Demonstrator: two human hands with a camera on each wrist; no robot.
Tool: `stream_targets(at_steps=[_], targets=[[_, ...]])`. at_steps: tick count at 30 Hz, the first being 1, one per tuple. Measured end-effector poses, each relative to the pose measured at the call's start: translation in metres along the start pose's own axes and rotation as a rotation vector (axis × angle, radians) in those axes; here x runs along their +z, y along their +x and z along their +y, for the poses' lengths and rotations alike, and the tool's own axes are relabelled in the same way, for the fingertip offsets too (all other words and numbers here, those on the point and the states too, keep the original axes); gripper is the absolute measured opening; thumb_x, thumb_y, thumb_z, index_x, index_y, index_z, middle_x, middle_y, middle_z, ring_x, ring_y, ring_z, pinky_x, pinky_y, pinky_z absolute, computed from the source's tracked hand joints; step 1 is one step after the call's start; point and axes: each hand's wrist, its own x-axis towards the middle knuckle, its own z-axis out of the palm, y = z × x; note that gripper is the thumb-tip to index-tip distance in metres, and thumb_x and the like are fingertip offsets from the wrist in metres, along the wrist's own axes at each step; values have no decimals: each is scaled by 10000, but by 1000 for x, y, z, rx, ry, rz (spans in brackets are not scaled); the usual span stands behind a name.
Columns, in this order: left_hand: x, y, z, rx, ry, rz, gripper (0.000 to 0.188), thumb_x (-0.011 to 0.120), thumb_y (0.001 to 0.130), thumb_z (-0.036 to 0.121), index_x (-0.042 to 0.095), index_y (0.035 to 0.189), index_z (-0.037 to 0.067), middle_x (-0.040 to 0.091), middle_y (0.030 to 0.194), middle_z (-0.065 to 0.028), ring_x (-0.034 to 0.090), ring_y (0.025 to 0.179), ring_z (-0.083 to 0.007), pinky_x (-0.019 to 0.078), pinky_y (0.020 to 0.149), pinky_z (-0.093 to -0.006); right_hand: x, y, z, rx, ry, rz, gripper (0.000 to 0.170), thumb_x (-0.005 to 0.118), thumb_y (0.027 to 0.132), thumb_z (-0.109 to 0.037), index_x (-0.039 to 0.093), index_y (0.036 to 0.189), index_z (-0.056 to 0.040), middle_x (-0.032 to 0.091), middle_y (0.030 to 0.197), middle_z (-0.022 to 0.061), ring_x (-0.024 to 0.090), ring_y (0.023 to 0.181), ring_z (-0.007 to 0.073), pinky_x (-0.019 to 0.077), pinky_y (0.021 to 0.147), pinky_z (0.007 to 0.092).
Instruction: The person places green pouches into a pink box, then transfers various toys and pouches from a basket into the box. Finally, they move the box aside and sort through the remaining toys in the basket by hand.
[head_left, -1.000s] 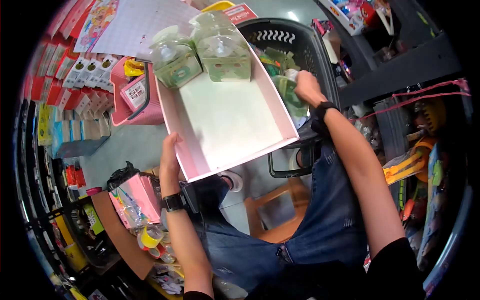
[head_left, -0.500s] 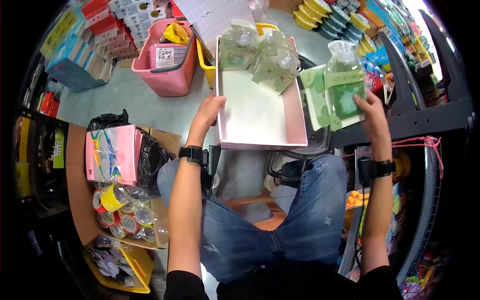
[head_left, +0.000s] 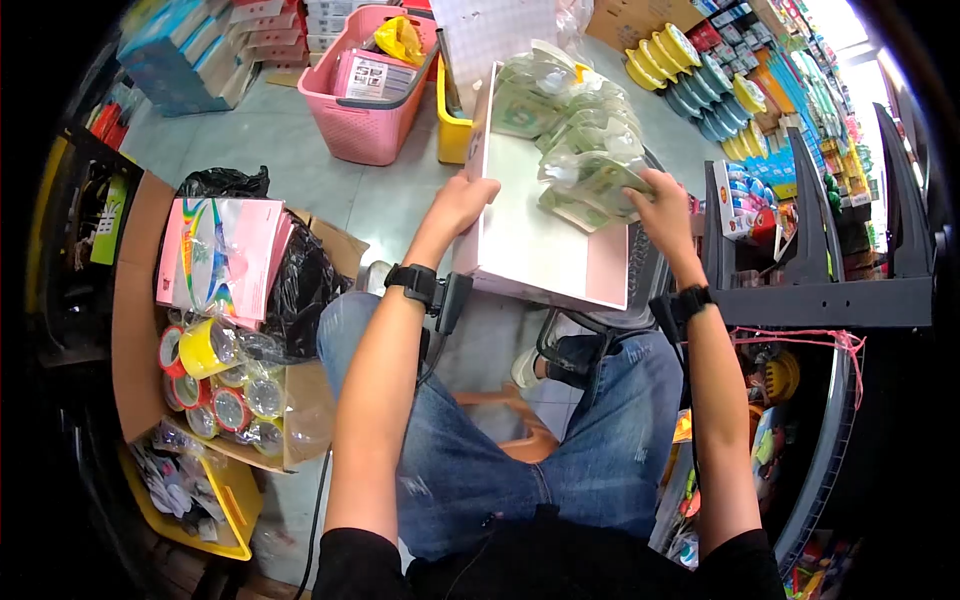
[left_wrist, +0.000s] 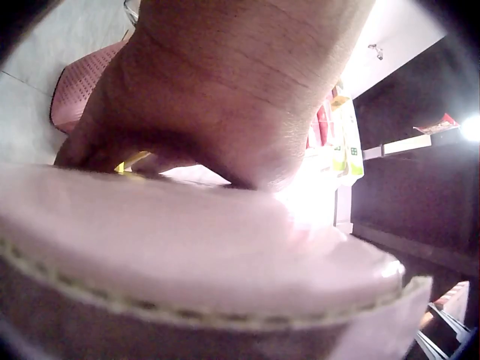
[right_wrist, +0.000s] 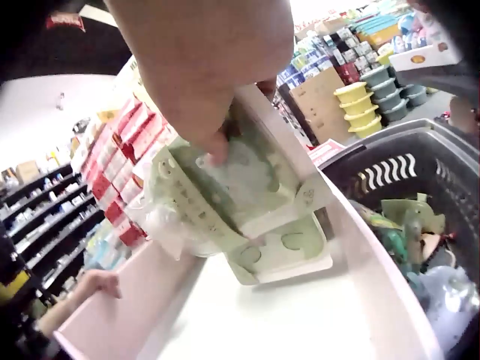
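A shallow box, pink outside and white inside (head_left: 545,284), is tilted over my knees. My left hand (head_left: 464,206) grips its left wall; in the left wrist view that wall fills the foreground below the hand. Green bottle-shaped packs (head_left: 524,97), clear plastic on printed card, stand in rows at the box's far end. With thumb and fingers my right hand (head_left: 664,222) pinches another such pack (right_wrist: 244,176) at the near end of the right row. Beside the box's right wall, a black basket (right_wrist: 442,150) contains more green packs and plastic things.
Beyond the box stand a pink basket (head_left: 360,125) and a yellow bin (head_left: 453,125). On the left, a cardboard box (head_left: 140,300) contains tape rolls (head_left: 213,347) and pink packets (head_left: 215,250). A black shelf rail (head_left: 820,305) runs along the right, and a brown stool (head_left: 530,445) is between my legs.
My right hand reached into the black basket, lifted out green packs and brought them left into the box. The right row has grown. My left hand keeps its grip on the box wall.
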Motion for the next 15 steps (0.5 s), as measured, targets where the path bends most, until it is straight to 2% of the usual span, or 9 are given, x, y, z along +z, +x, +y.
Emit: stream_targets(at_steps=[1, 4, 5, 8, 11, 14, 15], targets=[[1, 1, -2, 16, 5, 6, 289, 528, 768, 366, 491, 783, 80, 468, 613, -29, 428, 466, -134, 317, 402, -301, 10, 6, 5, -61, -57, -23, 224, 694, 746, -92, 637, 937, 9, 621, 917, 144, 558, 920, 315, 460, 801, 371], [1, -1, 0, 17, 4, -19, 294, 528, 769, 367, 490, 782, 76, 466, 609, -30, 431, 463, -137, 321, 404, -303, 28, 13, 5, -71, -241, 71, 231, 700, 747, -117, 636, 941, -9, 598, 994, 145, 527, 985, 321, 451, 824, 379], [0, -2, 3, 11, 2, -35, 296, 528, 770, 368, 490, 782, 75, 465, 608, -30, 432, 462, -138, 323, 405, -305, 29, 16, 4, -48, -245, 52, 222, 708, 746, -143, 639, 927, -34, 565, 1072, 135, 504, 1017, 322, 440, 841, 401], [-3, -3, 10, -154, -3, -74, 550, 571, 680, 408, 614, 959, -65, 655, 897, -196, 631, 832, -268, 479, 742, -343, 25, 13, -13, -169, -456, 238, 203, 706, 751, -157, 643, 907, -43, 553, 1063, 120, 494, 1024, 314, 423, 856, 417], [-2, -1, 8, -102, 22, -55, 556, 569, 685, 411, 614, 972, -63, 654, 874, -197, 633, 827, -265, 480, 738, -343, 18, 8, -18, -151, -512, 188, 180, 702, 758, -164, 647, 894, -60, 532, 1107, 109, 473, 1063, 304, 405, 870, 423], [0, -2, 5, -1, 12, -22, 564, 569, 686, 411, 613, 972, -73, 652, 855, -196, 636, 806, -264, 483, 717, -339, 11, 3, -25, 11, -489, 133, 158, 682, 773, -154, 655, 904, -69, 568, 1059, 116, 508, 1018, 312, 425, 829, 400], [0, -3, 5, -22, 1, -25, 562, 569, 686, 410, 615, 973, -71, 652, 859, -199, 637, 811, -267, 484, 720, -341, 10, 2, -23, 12, -464, 113, 151, 668, 782, -146, 654, 908, -64, 581, 1026, 128, 528, 988, 321, 434, 806, 403]])
